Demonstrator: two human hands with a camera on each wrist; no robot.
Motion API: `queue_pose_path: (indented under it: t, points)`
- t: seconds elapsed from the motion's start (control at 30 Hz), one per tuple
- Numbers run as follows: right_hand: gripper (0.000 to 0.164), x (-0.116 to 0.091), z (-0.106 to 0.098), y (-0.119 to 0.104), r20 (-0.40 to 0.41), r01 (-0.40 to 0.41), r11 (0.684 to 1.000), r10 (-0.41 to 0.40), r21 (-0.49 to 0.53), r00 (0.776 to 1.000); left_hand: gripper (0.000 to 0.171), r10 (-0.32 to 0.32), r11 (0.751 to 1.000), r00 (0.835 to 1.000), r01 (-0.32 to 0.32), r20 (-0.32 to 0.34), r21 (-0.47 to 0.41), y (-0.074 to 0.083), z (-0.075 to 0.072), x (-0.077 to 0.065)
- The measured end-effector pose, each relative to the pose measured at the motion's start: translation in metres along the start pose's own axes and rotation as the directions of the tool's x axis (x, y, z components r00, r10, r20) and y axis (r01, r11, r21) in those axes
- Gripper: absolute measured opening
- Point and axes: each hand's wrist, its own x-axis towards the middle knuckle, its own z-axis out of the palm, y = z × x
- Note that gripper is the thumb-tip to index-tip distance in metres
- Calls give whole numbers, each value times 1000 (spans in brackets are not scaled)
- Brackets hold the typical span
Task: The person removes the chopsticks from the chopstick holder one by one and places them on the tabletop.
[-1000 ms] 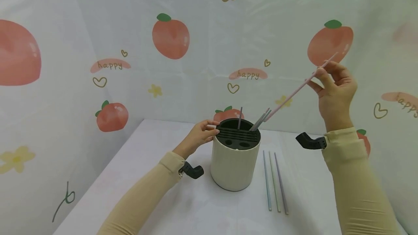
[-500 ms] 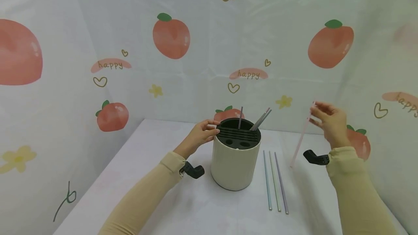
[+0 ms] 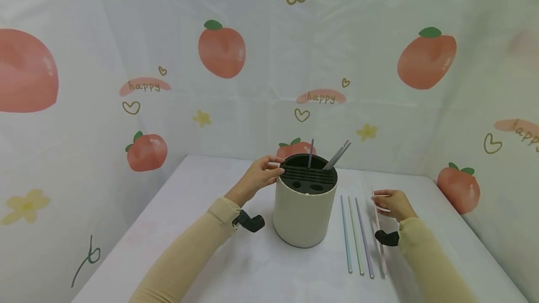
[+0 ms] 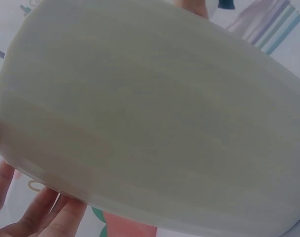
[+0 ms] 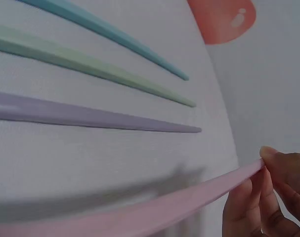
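Note:
My right hand (image 3: pixel 393 205) pinches a pink chopstick (image 5: pixel 184 205) near its thin far end. The chopstick slants just over the table; I cannot tell whether its near end touches. Beside it lie a purple chopstick (image 3: pixel 364 237), a green chopstick (image 3: pixel 355 235) and a blue chopstick (image 3: pixel 346 234), roughly parallel. My left hand (image 3: pixel 257 176) holds the rim of a cream, round knife and utensil holder (image 3: pixel 301 219) at its left side. In the left wrist view, its fingers (image 4: pixel 65 217) press the wall. Several thin sticks (image 3: pixel 337 155) stand in the holder's back compartment.
The holder's black top (image 3: pixel 309 179) has slots across the middle and round holes at the front. White table (image 3: pixel 219 247) extends around it, backed by a fruit-printed sheet (image 3: pixel 252 116) and a side sheet at the right (image 3: pixel 497 176).
My right hand has come down from high at the right with the pink chopstick, which now lies alongside the purple one. The left hand has stayed on the holder.

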Motion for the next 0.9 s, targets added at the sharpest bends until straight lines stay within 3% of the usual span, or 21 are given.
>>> queue_pose_path:
  t: [0.2, 0.47, 0.73, 0.9]
  points:
    - [43, 6, 8, 18, 13, -55, 998, 55, -23, 998, 34, 0, 1000, 1000, 0, 8, 5, 0, 0, -1]
    - [33, 15, 16, 29, -25, -59, 989, 56, -132, 998, 34, -4, 1000, 1000, 4, 7, -1, 1, 0, 0]
    - [30, 18, 22, 32, -42, -78, 995, 75, -69, 996, 33, -10, 1000, 1000, 10, 5, 8, 1, -1, 0]
    - [28, 18, 25, 30, -71, -105, 990, 98, -97, 993, 33, -6, 1000, 1000, 6, 2, 10, 2, -1, -2]
